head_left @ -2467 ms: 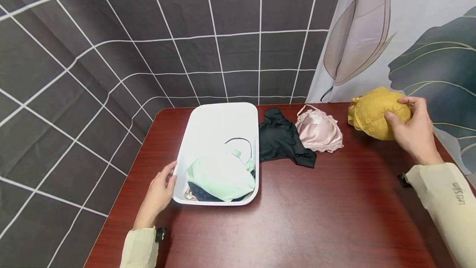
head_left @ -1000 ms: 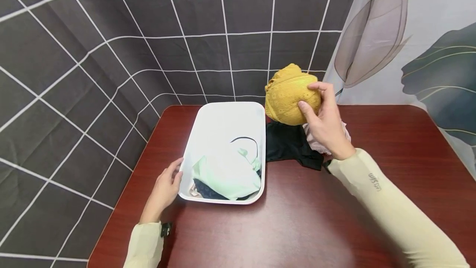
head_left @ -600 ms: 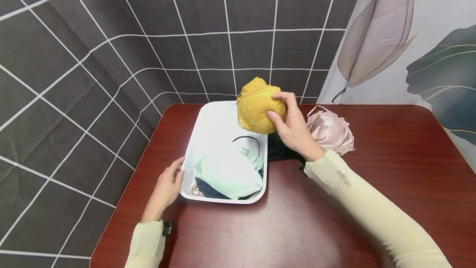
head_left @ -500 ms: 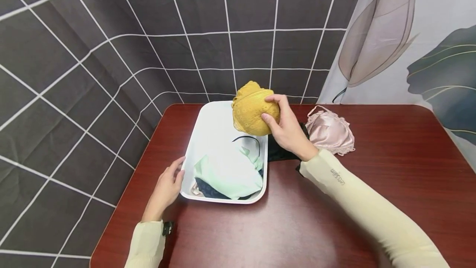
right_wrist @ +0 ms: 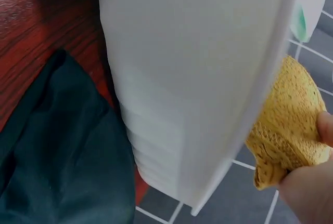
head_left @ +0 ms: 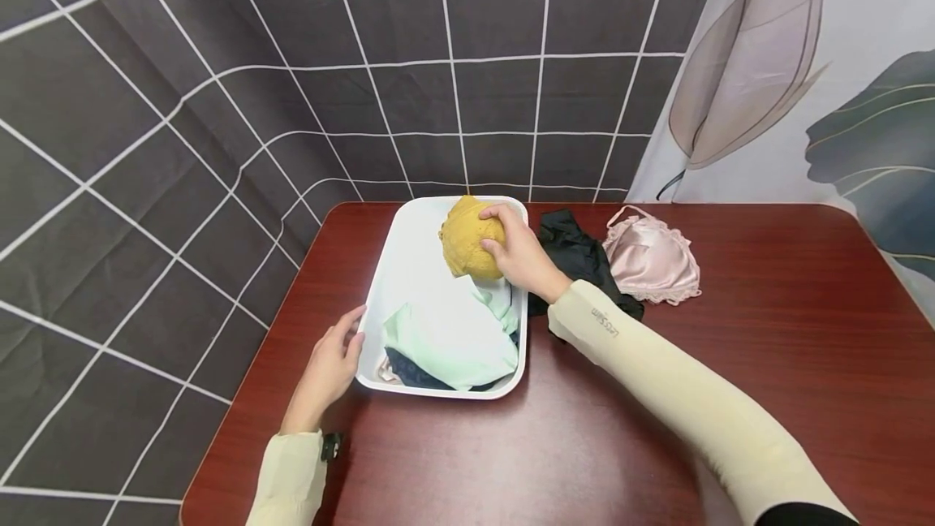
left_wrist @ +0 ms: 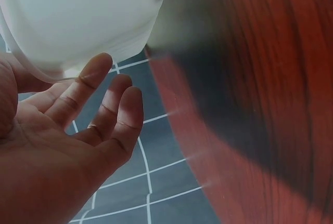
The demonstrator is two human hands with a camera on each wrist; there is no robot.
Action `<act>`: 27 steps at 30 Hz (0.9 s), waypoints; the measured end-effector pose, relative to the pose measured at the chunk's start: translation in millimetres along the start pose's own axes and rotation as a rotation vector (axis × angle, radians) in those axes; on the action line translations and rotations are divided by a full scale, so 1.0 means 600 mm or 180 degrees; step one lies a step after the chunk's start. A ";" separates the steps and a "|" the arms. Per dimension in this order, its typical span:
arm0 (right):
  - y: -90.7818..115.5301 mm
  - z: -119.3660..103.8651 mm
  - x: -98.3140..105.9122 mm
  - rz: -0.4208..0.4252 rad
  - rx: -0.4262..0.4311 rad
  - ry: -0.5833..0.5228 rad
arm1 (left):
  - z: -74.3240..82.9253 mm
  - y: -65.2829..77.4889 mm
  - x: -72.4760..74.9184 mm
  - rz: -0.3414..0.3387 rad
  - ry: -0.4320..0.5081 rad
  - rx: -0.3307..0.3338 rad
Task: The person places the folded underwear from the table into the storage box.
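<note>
A folded yellow bra [head_left: 467, 240] hangs over the back part of the white basin [head_left: 376, 323], pinched between the thumb and fingers of my right hand [head_left: 522, 254]. In the right wrist view, the yellow bra [right_wrist: 291, 122] shows past the basin's rim. My left hand [head_left: 329, 364] touches the basin's left side; in the left wrist view, loosely bent fingers [left_wrist: 127, 109] lie against and below its wall. Inside the basin's front are a pale green garment [head_left: 438, 347] and a dark navy piece [head_left: 412, 372], partly covered.
Right of the basin lies a black garment [head_left: 573, 246], partly behind my right hand. Next to it is a pink satin bra [head_left: 650, 258] with lace edging. The reddish-brown table [head_left: 584, 437] ends at a dark grid-patterned curtain [head_left: 351, 104] behind and to the left.
My right hand has carried the yellow bra from the far right, over the black garment, then down over the basin. My left hand stays at the basin's side.
</note>
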State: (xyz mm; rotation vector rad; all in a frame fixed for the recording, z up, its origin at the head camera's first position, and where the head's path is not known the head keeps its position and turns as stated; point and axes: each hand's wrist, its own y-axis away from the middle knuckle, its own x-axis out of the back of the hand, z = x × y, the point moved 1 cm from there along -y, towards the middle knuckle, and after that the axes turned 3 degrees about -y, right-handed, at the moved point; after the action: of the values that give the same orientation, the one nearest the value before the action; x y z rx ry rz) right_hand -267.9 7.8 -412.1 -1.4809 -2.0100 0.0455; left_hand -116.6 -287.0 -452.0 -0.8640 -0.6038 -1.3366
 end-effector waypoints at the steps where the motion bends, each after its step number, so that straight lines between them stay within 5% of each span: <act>1: -0.004 0.001 -0.004 -0.0080 -0.0075 0.0008 | 0.000 0.000 0.000 0.0003 0.0001 -0.0005; 16: -0.032 0.023 -0.019 -0.1204 -0.0753 0.0504 | -0.003 -0.001 0.000 0.0012 0.0026 0.0005; 27: -0.032 0.022 0.001 -0.1236 -0.0820 0.0680 | -0.002 0.000 -0.001 -0.0052 0.0005 0.0096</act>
State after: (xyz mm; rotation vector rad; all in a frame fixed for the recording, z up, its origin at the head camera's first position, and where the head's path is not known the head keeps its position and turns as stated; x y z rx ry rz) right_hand -290.9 5.8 -414.9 -1.1564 -2.1442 -0.5282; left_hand -117.0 -288.0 -453.0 -0.8350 -0.6295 -1.3397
